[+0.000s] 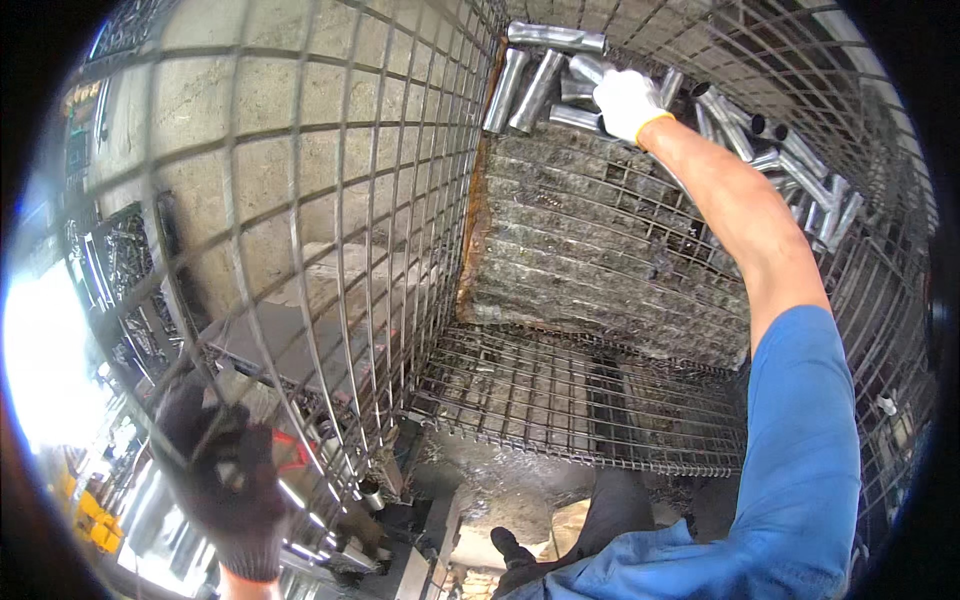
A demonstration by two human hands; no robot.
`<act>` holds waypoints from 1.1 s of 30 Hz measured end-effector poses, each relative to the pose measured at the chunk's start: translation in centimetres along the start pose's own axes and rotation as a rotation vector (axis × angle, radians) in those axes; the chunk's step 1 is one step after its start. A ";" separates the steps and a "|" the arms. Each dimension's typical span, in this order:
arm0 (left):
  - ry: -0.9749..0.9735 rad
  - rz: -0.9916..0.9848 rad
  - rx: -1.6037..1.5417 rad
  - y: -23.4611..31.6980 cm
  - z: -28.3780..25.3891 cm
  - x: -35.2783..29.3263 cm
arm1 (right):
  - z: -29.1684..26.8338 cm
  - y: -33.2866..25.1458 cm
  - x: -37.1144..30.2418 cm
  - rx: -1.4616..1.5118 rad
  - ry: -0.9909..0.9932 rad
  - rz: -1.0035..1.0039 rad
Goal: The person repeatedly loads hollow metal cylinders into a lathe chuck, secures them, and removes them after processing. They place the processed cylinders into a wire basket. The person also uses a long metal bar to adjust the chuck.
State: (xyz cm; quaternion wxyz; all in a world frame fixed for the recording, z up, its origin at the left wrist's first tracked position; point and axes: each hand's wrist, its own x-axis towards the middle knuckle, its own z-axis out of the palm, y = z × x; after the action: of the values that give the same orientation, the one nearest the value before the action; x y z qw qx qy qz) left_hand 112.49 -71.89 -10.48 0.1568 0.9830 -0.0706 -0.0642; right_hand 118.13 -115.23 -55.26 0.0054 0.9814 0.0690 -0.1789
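Note:
My right hand (632,106), in a white glove with a yellow cuff edge, reaches to the far end of a wire mesh cage. Its fingers are closed on a short shiny metal tube (588,68), whose end sticks out to the left. Other loose tubes lie around it, among them a tube (537,92) to its left and one (556,38) lying crosswise behind. On the left, my left hand (222,470) wears a dark glove. Its fingers curl around the wire of the cage's side wall (295,200), partly hidden by the wires.
A rough, ridged dark board (590,235) with a rusty left edge lies inside the cage below the tubes. The near mesh panel (580,400) slopes down towards me. More tubes (815,185) are heaped at the far right. Outside, at lower left, stands a yellow object (95,520).

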 end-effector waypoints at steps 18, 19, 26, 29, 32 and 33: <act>-0.173 0.504 -0.217 1.6 1.9 -33.4 | -26.5 -31.8 -51.1 2.085 -0.217 0.523; -0.057 0.393 -0.193 -0.9 1.8 -38.2 | -27.5 -34.3 -53.4 1.882 -0.196 0.278; 0.041 -0.362 -0.385 -13.3 -4.5 -73.0 | -31.0 -55.9 -68.9 1.101 -0.404 -0.366; 0.117 -0.673 -0.634 -18.9 -7.2 -89.4 | -34.3 -64.5 -74.8 0.909 -0.242 -0.543; 0.564 -0.908 -0.858 -24.3 -8.9 -102.2 | -39.9 -72.1 -79.2 0.976 -0.097 -0.862; 0.863 -0.870 -1.041 -26.1 -9.7 -105.4 | -42.1 -74.6 -80.2 0.930 0.012 -0.931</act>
State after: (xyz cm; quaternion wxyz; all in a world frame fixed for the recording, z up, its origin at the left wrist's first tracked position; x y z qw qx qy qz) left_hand 13.51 -27.71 1.36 0.5694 0.6612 0.4246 0.2415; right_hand 48.37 -50.59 13.41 -0.4977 0.7499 0.4019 -0.1684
